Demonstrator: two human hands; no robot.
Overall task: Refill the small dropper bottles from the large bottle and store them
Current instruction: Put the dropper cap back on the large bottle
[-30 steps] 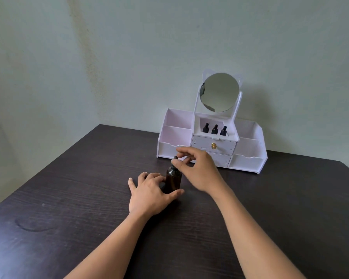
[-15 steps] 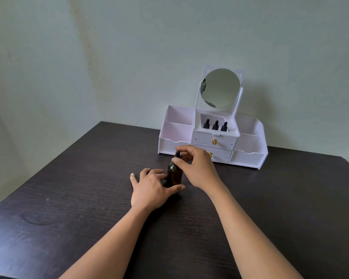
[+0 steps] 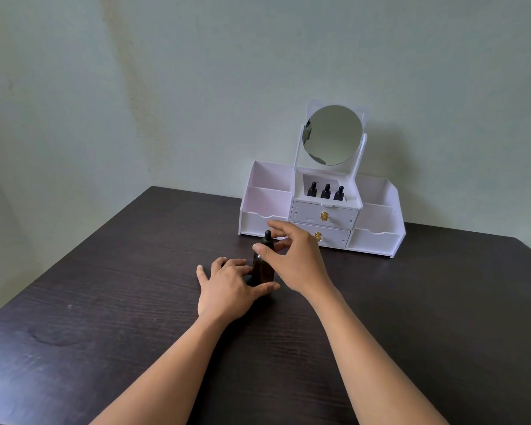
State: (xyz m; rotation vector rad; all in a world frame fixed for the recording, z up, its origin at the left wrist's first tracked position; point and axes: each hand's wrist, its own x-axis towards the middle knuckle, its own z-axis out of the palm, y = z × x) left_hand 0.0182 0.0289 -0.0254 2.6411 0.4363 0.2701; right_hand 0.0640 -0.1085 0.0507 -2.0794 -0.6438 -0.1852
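Observation:
A large dark amber bottle (image 3: 262,271) with a black dropper cap stands upright on the dark table (image 3: 105,302). My left hand (image 3: 227,286) wraps its lower body, thumb in front. My right hand (image 3: 292,256) pinches the cap at the bottle's neck between thumb and fingers. Three small black-capped dropper bottles (image 3: 326,191) stand in a row in the middle top compartment of the white organizer (image 3: 377,231), behind the hands.
The organizer has a round mirror (image 3: 332,134), two drawers with gold knobs (image 3: 324,216) and open side compartments. It stands against the pale wall at the table's back. The table's left edge runs diagonally.
The view has tilted slightly, so the scene sits a little higher. My right thumb and fingers have shifted around the cap; the bottle stays in place under my left hand.

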